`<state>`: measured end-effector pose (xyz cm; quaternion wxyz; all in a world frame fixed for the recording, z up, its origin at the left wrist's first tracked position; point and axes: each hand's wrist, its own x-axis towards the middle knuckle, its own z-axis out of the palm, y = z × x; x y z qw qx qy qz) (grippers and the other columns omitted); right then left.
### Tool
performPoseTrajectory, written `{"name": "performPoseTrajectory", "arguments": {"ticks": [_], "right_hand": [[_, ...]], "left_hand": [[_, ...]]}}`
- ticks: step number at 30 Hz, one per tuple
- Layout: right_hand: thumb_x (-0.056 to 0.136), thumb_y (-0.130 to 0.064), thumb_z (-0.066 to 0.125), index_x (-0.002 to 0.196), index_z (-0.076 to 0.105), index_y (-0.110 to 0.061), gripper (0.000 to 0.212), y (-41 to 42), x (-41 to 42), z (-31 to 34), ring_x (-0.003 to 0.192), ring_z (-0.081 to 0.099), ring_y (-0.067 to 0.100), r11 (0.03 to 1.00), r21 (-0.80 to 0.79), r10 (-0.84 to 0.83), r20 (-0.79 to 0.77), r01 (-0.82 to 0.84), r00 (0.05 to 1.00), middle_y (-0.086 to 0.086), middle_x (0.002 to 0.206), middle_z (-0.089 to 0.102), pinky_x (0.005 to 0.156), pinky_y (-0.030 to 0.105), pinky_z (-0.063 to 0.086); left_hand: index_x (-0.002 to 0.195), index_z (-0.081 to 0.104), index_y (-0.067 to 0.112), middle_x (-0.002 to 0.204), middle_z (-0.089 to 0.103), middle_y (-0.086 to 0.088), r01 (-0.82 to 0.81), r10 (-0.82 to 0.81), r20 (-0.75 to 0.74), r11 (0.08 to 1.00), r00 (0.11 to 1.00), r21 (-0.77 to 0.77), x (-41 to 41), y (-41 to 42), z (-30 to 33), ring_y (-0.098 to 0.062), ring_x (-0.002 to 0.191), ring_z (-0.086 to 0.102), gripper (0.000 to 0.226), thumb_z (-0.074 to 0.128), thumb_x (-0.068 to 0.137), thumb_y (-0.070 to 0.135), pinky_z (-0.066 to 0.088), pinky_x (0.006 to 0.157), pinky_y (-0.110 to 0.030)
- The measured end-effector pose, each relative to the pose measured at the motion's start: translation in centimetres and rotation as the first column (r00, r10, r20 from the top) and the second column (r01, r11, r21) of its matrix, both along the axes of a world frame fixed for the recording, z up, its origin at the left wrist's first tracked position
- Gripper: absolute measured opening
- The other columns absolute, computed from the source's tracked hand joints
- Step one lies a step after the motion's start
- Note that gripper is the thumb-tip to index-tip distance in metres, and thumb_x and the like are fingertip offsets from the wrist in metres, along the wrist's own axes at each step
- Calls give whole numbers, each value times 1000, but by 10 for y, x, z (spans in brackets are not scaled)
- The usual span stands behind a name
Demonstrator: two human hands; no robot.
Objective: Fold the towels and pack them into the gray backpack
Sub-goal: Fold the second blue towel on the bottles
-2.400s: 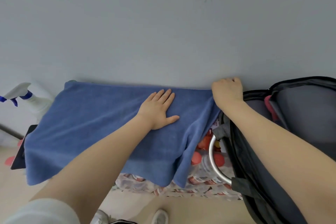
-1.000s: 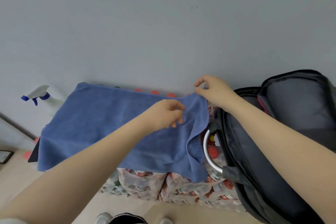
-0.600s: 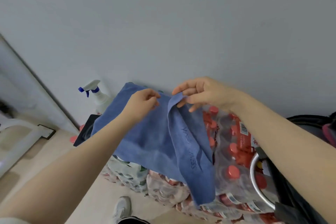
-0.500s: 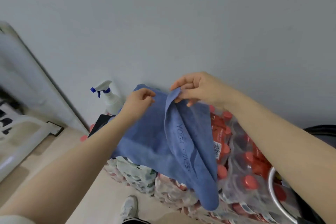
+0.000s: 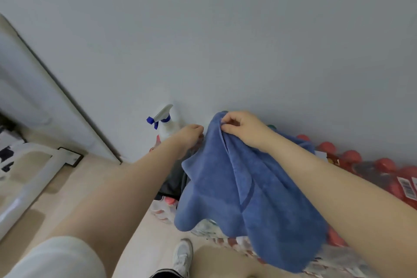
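Note:
A blue towel [image 5: 243,189] is doubled over itself and hangs down in loose folds over packs of bottles. My right hand [image 5: 243,130] pinches its raised top corner near the wall. My left hand [image 5: 189,136] is closed at the towel's left edge, its fingers partly hidden behind the fabric. The gray backpack is out of view.
Shrink-wrapped packs of red-capped bottles [image 5: 370,169] lie under and right of the towel. A white spray bottle [image 5: 165,124] with a blue trigger stands against the gray wall. A dark flat item [image 5: 173,181] sits left of the towel. My shoe [image 5: 184,255] is on the beige floor.
My right hand has carried the towel's right corner leftward over to my left hand, doubling the towel. The view has swung left, so the backpack has left the frame.

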<state>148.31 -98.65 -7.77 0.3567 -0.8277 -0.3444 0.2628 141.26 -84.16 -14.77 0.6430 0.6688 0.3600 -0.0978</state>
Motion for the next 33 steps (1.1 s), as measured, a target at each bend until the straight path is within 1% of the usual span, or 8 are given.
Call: {"name": "performPoseTrajectory", "arguments": {"ticks": [4, 9, 13, 18, 22, 26, 28, 33], "right_hand": [[90, -13, 55, 85, 63, -17, 10, 7, -1, -9, 87, 60, 17, 994, -13, -105, 8, 105, 994, -1, 86, 65, 87, 31, 47], [89, -15, 58, 78, 62, -25, 15, 3, -5, -11, 75, 57, 3, 987, -7, -161, -21, 161, 987, -12, 77, 63, 76, 18, 44], [88, -14, 59, 79, 64, -22, 13, 0, -9, -9, 72, 56, 0, 982, 11, -187, -29, 187, 982, -13, 76, 63, 70, 11, 44], [88, -8, 58, 82, 65, -18, 14, -10, -18, 11, 76, 58, 2, 983, 97, -150, -59, 155, 987, -9, 79, 64, 77, 11, 46], [87, -5, 58, 77, 62, -25, 23, -4, -29, 39, 72, 59, -4, 966, 216, -121, -103, 141, 987, -9, 77, 65, 74, 8, 46], [86, -15, 62, 79, 66, -20, 10, 16, -40, 40, 70, 59, 0, 970, 161, -194, 65, 182, 979, -10, 74, 65, 71, 11, 46], [84, -17, 64, 81, 66, -14, 4, 21, -43, 36, 67, 58, 0, 946, 186, -290, 118, 266, 950, -6, 73, 65, 66, 10, 45], [80, -22, 69, 70, 57, -18, 17, 22, -46, 32, 56, 52, 3, 921, 187, -382, 251, 343, 889, -8, 61, 56, 58, 13, 42]], "left_hand": [[91, 54, 8, 80, 56, -6, -48, 37, -89, 991, 995, -128, 14, 6, -12, -18, 69, 52, 30, 39, 98, 32, 47, 67, -29], [82, 52, 8, 75, 50, -3, -123, 78, -149, 940, 986, -318, 31, 19, -17, -14, 63, 48, 36, 44, 95, 41, 43, 57, -22], [90, 59, 12, 83, 57, -1, -100, 86, -51, 887, 995, -451, 31, 23, -10, -12, 70, 53, 19, 51, 93, 28, 46, 43, -17], [79, 57, 14, 75, 58, -1, -139, 184, 280, 975, 942, -171, 16, 19, 17, -12, 69, 53, 12, 54, 91, 17, 46, 61, -24], [73, 59, 14, 72, 60, -3, 10, 31, 473, 996, 880, -83, -1, 2, 53, -15, 72, 55, 19, 52, 91, 14, 47, 72, -28], [75, 63, 9, 64, 66, -1, 107, -16, 504, 983, 864, -152, -15, -10, 70, -9, 59, 62, 23, 48, 91, 5, 52, 58, -18], [75, 63, 8, 66, 66, -3, 118, -11, 503, 976, 864, -181, -18, -6, 71, -9, 60, 61, 26, 46, 94, 9, 52, 61, -19], [94, 60, -14, 81, 61, -15, 180, -109, 491, 978, 864, -100, -25, 0, 75, -16, 73, 54, 32, 44, 95, 14, 48, 64, -17]]}}
